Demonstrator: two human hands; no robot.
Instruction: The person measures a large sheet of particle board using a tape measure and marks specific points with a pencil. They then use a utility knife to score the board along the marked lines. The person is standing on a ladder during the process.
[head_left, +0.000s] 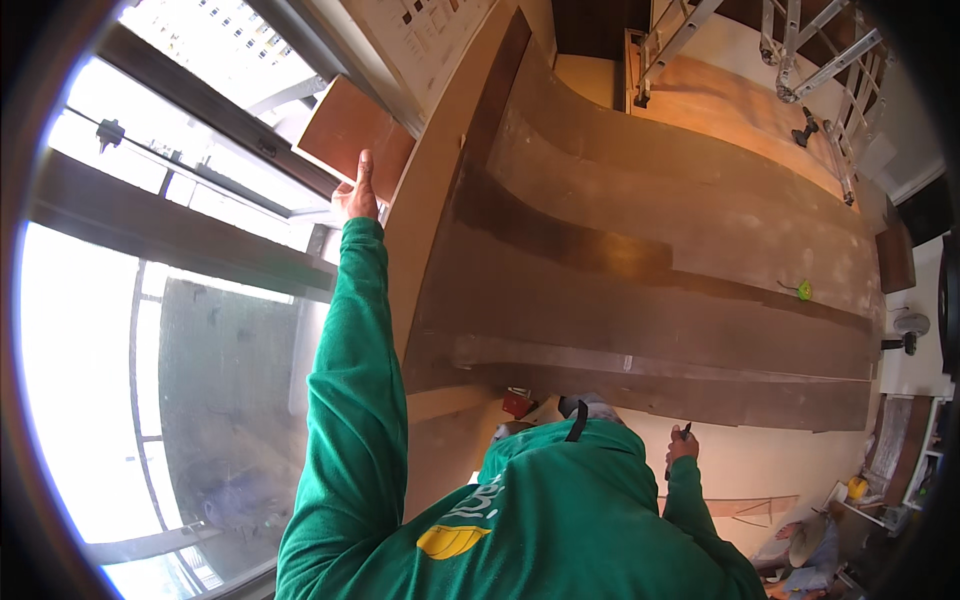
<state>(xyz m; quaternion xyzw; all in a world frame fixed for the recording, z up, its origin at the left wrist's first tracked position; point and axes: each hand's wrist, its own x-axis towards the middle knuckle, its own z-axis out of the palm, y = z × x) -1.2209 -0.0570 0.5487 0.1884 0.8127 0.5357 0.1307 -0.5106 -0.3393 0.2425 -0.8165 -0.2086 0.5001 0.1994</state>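
Left hand grips small plywood piece at 11 o'clock; right hand clenches dark tool. Big panel stained in bands, lighter strips apparently left.

This is a room under renovation or interior fit-out, used as a carpentry site. Long bare brown boards fill the middle of the frame, dusty and unfinished. Aluminium ladders stand at the upper right, a loose plywood panel leans by the large windows on the left, and clutter lies at the lower right.
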